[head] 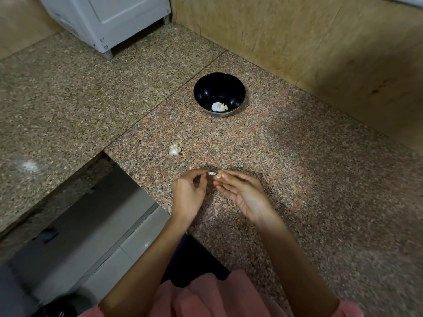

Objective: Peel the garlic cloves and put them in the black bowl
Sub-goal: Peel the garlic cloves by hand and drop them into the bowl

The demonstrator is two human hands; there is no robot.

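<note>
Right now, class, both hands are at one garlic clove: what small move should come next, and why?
Probably draw the left hand away to tear off the skin it pinches, since the right hand holds the clove and the skin seems attached; the black bowl waits beyond.

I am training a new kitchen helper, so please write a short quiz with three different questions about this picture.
1. True or false: the black bowl already holds peeled garlic.
2. What do the left hand and right hand pinch together? A garlic clove; B knife; C spoon.
3. Fill in: the loose garlic piece lies on the granite ____.
Key: 1 true; 2 A; 3 countertop.
</note>
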